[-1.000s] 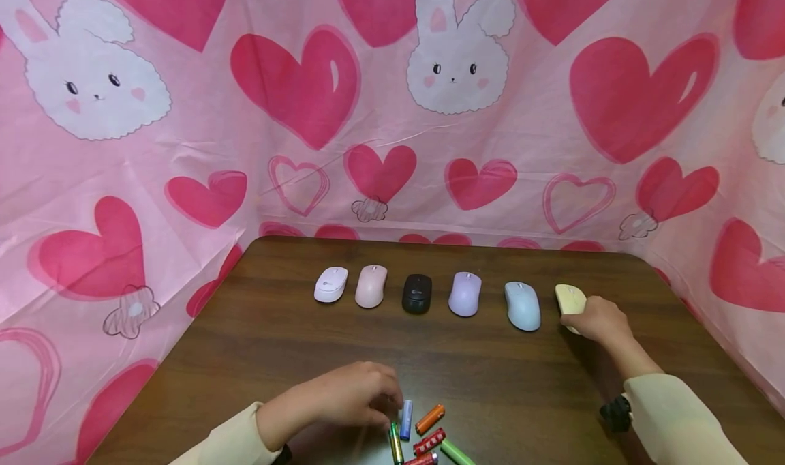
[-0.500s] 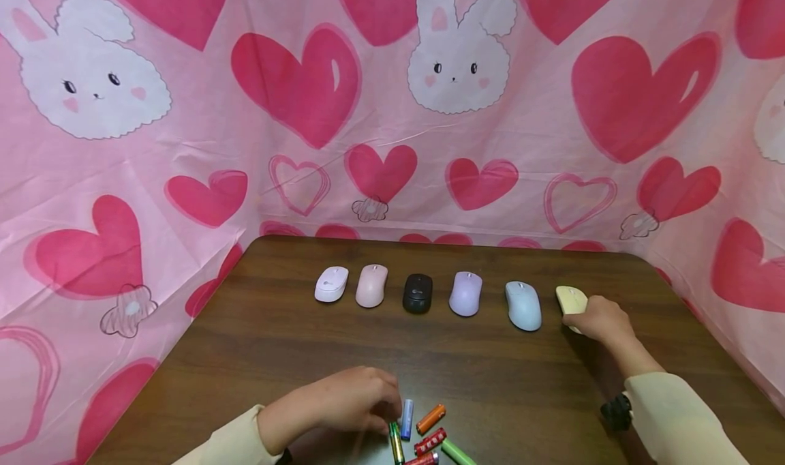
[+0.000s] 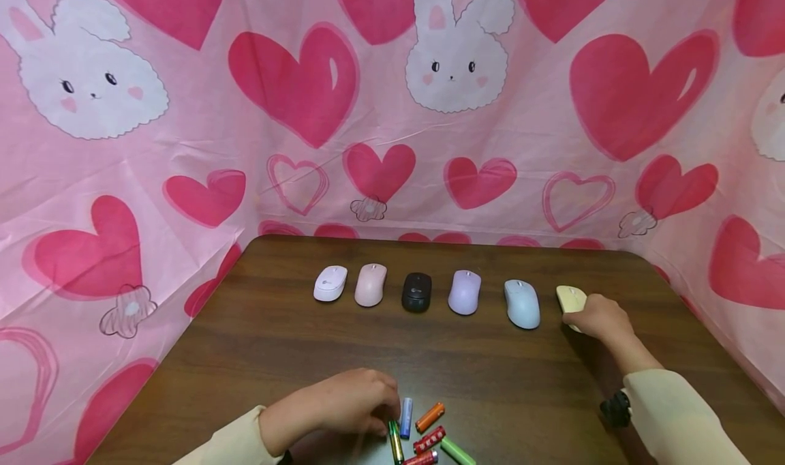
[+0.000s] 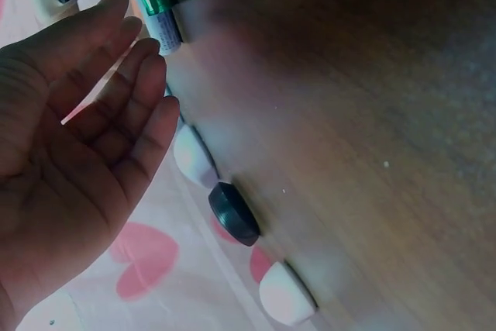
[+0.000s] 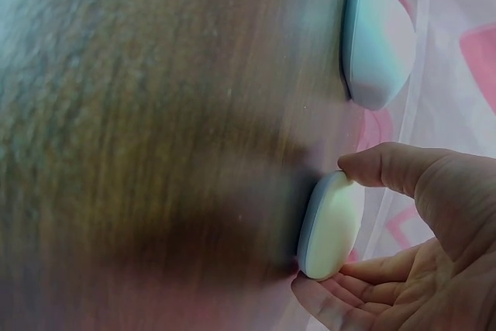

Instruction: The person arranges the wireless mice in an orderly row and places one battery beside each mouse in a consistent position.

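At the right end of a row of computer mice, my right hand pinches a pale yellow mouse between thumb and fingers. In the right wrist view the yellow mouse sits on the table with thumb on one side and fingertips on the other. My left hand hovers low by the batteries, fingers loosely bent and holding nothing. Nearest to it are a gold-and-green battery and a blue battery. An orange battery, a red battery and a green battery lie beyond.
Left of the yellow mouse stand a light blue mouse, a lilac mouse, a black mouse, a pink mouse and a white mouse. A pink heart-patterned cloth surrounds the wooden table.
My left hand has shifted very slightly down and away from the blue battery. The right hand keeps its hold on the yellow mouse, which stays in place.
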Demonstrator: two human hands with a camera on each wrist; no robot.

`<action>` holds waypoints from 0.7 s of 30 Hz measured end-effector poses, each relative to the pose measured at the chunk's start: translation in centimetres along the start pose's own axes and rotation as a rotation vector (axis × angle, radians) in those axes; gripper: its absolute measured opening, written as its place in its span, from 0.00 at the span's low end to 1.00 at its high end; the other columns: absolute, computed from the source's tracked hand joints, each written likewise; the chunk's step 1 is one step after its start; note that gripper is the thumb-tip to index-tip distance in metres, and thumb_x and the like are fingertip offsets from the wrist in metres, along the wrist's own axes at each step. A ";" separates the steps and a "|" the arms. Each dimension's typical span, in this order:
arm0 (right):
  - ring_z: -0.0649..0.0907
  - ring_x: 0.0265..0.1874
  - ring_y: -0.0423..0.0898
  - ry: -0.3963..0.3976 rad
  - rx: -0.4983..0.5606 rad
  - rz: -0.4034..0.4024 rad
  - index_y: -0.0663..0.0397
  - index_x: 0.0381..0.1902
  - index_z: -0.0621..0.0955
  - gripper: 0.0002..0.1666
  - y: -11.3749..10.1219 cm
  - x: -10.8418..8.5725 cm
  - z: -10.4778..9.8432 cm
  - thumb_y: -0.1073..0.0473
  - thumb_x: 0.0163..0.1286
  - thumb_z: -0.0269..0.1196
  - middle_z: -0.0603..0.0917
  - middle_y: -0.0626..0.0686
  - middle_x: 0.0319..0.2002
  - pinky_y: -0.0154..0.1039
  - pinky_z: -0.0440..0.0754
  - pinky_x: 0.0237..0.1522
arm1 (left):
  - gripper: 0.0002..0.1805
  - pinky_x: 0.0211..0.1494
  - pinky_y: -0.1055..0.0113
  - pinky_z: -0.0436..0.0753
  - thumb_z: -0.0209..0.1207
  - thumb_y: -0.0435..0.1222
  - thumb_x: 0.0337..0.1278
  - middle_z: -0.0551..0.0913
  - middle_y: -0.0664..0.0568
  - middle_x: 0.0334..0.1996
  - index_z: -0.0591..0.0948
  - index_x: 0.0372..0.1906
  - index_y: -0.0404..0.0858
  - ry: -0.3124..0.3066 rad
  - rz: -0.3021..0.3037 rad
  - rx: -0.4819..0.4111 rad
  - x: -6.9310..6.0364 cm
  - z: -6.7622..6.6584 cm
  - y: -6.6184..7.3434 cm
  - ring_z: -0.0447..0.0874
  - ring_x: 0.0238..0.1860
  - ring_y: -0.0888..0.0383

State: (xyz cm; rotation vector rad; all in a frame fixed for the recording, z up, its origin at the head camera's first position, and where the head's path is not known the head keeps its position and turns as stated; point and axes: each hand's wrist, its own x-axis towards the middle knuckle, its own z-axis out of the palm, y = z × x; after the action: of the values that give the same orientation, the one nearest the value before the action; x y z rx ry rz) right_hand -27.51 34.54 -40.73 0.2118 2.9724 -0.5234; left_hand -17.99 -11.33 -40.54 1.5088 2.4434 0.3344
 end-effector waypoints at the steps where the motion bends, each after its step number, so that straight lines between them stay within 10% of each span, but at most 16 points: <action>1: 0.75 0.28 0.58 -0.001 -0.001 0.000 0.80 0.38 0.72 0.34 0.0 0.0 0.0 0.48 0.55 0.66 0.77 0.65 0.29 0.51 0.73 0.32 | 0.07 0.37 0.80 0.71 0.71 0.38 0.50 0.75 0.68 0.34 0.85 0.35 0.48 -0.002 -0.003 0.005 0.0 0.0 0.0 0.70 0.34 0.75; 21: 0.76 0.29 0.59 -0.001 0.026 -0.016 0.81 0.38 0.72 0.33 0.0 -0.2 0.1 0.49 0.56 0.66 0.77 0.66 0.30 0.53 0.74 0.33 | 0.08 0.34 0.80 0.70 0.71 0.38 0.49 0.75 0.69 0.31 0.86 0.36 0.49 -0.015 -0.008 0.063 0.5 0.6 0.2 0.69 0.30 0.75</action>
State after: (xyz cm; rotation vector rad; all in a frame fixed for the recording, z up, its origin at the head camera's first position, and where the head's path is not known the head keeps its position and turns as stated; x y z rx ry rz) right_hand -27.30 34.52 -40.80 0.1898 2.9702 -0.5635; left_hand -17.81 -10.79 -41.09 1.5204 2.4699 0.2464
